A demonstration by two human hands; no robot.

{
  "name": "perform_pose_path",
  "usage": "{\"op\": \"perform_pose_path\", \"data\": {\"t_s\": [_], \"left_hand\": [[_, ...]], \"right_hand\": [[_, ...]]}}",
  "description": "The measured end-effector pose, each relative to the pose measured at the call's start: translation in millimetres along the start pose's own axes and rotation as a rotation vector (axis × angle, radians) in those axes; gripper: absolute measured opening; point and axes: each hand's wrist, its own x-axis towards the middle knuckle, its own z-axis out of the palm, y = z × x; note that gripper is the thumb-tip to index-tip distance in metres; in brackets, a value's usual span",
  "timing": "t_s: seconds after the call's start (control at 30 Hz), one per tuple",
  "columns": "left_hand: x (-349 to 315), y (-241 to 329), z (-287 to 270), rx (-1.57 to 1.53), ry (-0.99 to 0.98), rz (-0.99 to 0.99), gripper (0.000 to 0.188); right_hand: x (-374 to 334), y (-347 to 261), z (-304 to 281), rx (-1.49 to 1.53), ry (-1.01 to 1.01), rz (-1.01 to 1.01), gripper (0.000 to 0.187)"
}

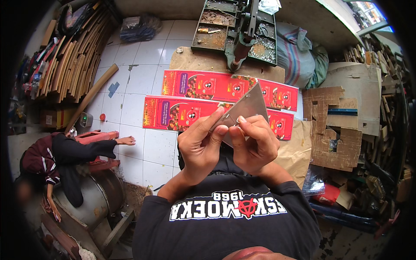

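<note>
Both my hands are raised in front of my chest around a thin grey plate [250, 104] with a pointed upper corner. My left hand [200, 145] pinches its left edge between thumb and fingers. Close beside it, my right hand [256, 141] is closed in a pinch at the plate's lower part; a tiny pale, shiny bit shows at its fingertips, too small to name. Below the plate lie two long red printed sheets, the far sheet [216, 86] and the near sheet [158, 113], side by side; the plate and my hands cover parts of them.
A hand press [237, 56] stands beyond the sheets, with compartment trays [264, 47] of small metal parts. Brown paper [299, 145] and cut cardboard [333, 130] lie to the right. At left, another person [65, 160] sits by a metal drum [93, 199]. Boards [78, 65] lean behind.
</note>
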Motion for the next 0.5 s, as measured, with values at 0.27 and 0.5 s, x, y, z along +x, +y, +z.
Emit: {"op": "perform_pose_path", "data": {"t_s": [0.27,0.5], "left_hand": [[2,-2,1,-0.004,0.017,0.036,0.031],[-3,-13,8,-0.072,0.04,0.006,0.031]], "right_hand": [[10,1,-5,-0.228,-0.142,-0.264,0.032],[14,10,-12,-0.35,-0.208,-0.467,0.029]]}}
